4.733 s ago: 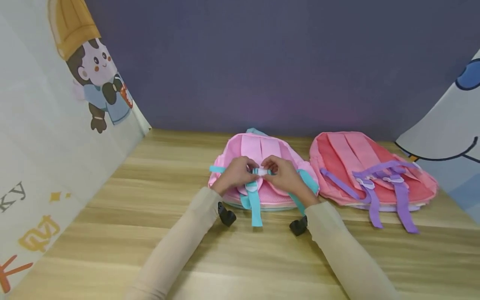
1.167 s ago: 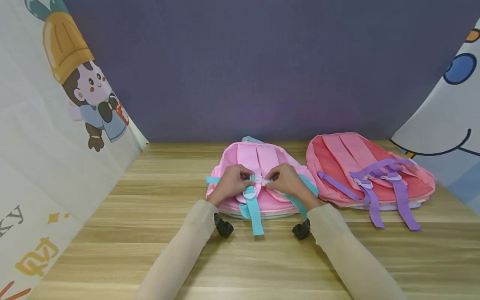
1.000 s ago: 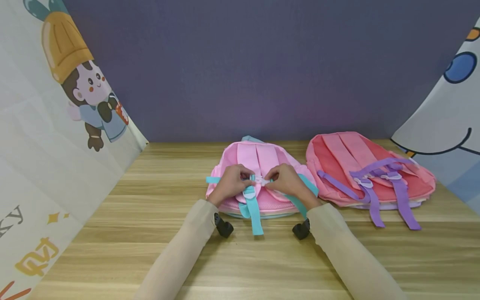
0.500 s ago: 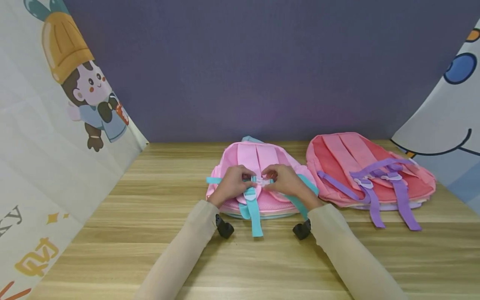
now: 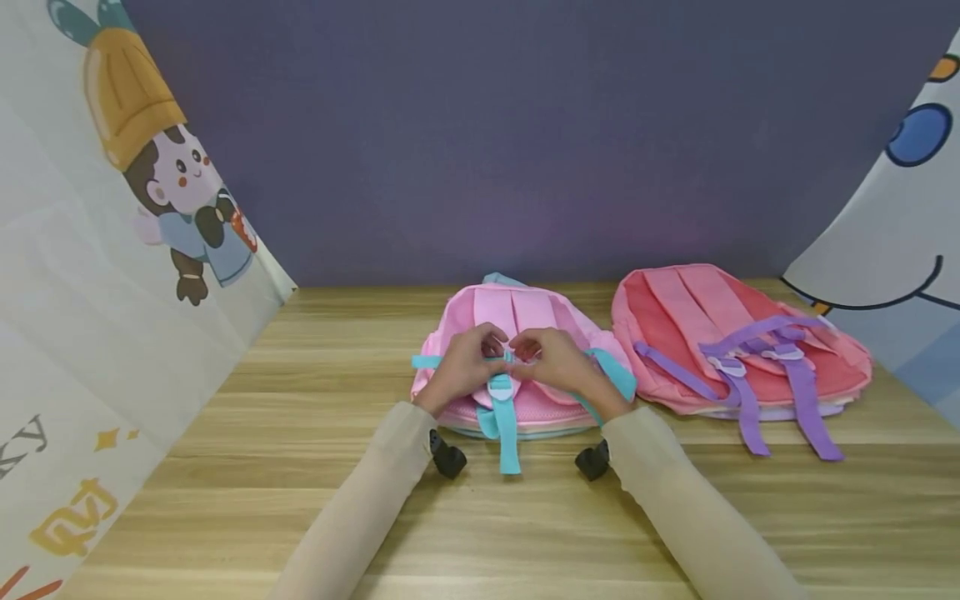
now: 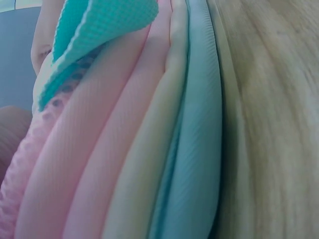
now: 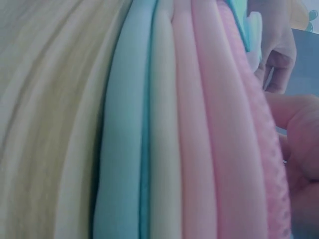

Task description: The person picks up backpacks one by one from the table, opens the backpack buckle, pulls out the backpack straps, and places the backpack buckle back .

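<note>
A pink backpack [image 5: 536, 312] with teal straps lies on the table, its shoulder-strap side up. My left hand [image 5: 461, 367] pinches a small white buckle [image 5: 509, 356] on a teal strap, over the middle of the bag. My right hand [image 5: 561, 358] is bent round the buckle's other side, fingertips close to the left ones. Fingers hide most of the buckle. Below it a white strap adjuster [image 5: 500, 386] carries a dangling teal strap end [image 5: 509, 437]. Both wrist views are mostly filled by the bag's layered side [image 6: 119, 124], with the right hand [image 7: 304, 144] partly visible at the edge.
A coral backpack [image 5: 660, 333] with purple straps [image 5: 808, 417] lies close to the right of the pink one. The wooden table [image 5: 300, 400] ends at a dark back panel [image 5: 480, 150]. Printed cartoon panels [image 5: 67, 250] flank it on both sides.
The view has tilted up slightly since the oldest frame. Over the last half second my right hand has moved left towards my left hand, and the buckle has become mostly hidden.
</note>
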The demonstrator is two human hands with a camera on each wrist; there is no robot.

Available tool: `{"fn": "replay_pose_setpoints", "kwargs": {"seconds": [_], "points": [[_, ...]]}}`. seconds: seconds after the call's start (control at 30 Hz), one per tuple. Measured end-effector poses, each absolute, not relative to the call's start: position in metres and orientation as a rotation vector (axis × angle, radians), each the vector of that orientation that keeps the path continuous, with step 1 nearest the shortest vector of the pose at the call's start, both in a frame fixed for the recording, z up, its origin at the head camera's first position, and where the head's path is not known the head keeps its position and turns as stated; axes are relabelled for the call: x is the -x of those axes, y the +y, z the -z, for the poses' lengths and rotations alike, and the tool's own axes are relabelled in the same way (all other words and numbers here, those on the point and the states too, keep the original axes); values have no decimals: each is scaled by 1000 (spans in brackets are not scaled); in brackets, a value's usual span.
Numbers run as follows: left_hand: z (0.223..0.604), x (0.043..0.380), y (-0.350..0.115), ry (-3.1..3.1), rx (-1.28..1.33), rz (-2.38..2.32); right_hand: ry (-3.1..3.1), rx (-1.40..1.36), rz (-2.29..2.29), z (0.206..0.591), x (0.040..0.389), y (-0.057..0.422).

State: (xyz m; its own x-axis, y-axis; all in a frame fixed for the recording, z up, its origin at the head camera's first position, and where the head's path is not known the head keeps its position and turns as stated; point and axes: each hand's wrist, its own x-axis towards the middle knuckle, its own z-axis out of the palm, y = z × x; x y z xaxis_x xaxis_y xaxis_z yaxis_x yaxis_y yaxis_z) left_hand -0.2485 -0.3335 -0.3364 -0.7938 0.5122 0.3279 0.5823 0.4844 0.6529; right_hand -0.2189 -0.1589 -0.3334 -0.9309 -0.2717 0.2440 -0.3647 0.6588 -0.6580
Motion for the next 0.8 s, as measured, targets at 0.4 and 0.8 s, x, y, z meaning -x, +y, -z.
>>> {"fn": "replay_pose_setpoints", "kwargs": {"seconds": [0.4, 0.8], "points": [[331, 251, -336, -2676, 965, 1214, -2751, -544, -1106, 334, 222, -162], [326, 248, -343, -2747, 1034, 1001, -2729, -529, -1143, 338, 219, -162]]}}
